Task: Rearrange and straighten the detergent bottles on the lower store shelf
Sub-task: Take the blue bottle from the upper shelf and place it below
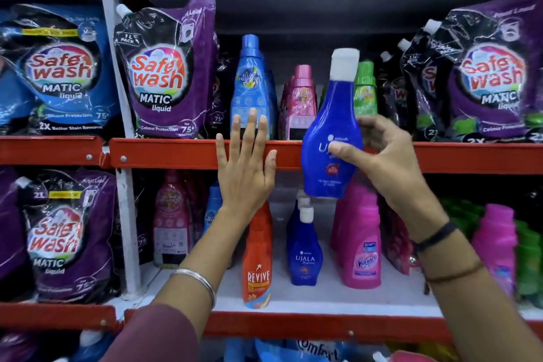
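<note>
The right hand (379,150) grips a blue Ujala bottle (332,132) — white-capped, upright, lifted above the lower shelf (323,297) — while the left hand (245,167) spreads open-fingered nearby, holding nothing.

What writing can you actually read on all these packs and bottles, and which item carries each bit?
"Safe wash MATIC liquid", "1L PACK", "75": purple pouch
"2X Better Stain Removal": blue pouch
"REVIVE": orange bottle
"UJALA": small blue bottle
"Vanish": pink bottle
Blue bottle held in the right hand: only "U" shows.
Other small print: blurred.
</note>
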`<move>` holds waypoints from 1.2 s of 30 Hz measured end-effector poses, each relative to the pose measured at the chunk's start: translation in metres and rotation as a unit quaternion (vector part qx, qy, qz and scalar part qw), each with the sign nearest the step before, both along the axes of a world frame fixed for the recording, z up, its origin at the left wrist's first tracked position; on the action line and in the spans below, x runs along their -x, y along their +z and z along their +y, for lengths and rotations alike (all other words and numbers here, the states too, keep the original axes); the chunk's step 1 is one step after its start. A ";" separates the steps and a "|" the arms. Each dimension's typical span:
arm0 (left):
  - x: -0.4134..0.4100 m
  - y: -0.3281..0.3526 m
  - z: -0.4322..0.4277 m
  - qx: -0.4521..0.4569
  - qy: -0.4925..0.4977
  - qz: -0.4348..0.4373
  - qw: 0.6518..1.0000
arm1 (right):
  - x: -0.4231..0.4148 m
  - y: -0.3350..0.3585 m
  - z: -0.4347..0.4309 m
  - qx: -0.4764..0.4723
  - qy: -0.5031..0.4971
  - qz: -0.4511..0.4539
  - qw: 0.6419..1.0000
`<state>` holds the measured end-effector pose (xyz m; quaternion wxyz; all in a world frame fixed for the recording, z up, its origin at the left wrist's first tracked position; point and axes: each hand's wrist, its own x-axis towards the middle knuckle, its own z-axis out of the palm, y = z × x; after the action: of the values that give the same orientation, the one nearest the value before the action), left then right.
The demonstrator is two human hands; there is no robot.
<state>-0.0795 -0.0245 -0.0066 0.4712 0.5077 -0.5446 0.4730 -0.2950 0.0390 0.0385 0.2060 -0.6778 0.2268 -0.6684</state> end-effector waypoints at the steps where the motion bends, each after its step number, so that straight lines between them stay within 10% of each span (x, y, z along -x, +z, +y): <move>1: 0.000 0.000 0.000 -0.002 0.001 0.000 1.000 | 0.000 -0.012 0.000 -0.008 0.001 0.009 1.000; 19: 0.000 0.000 -0.001 0.005 0.001 0.005 1.000 | -0.017 -0.198 -0.080 -0.204 -0.030 0.120 0.971; 36: -0.001 -0.001 -0.003 0.011 0.007 0.000 1.000 | -0.014 -0.231 -0.094 -0.250 -0.007 0.127 0.960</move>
<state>-0.0787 -0.0275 -0.0077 0.4732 0.5068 -0.5356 0.4821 -0.2806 -0.0551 -0.1928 0.3335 -0.6829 0.4153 -0.4999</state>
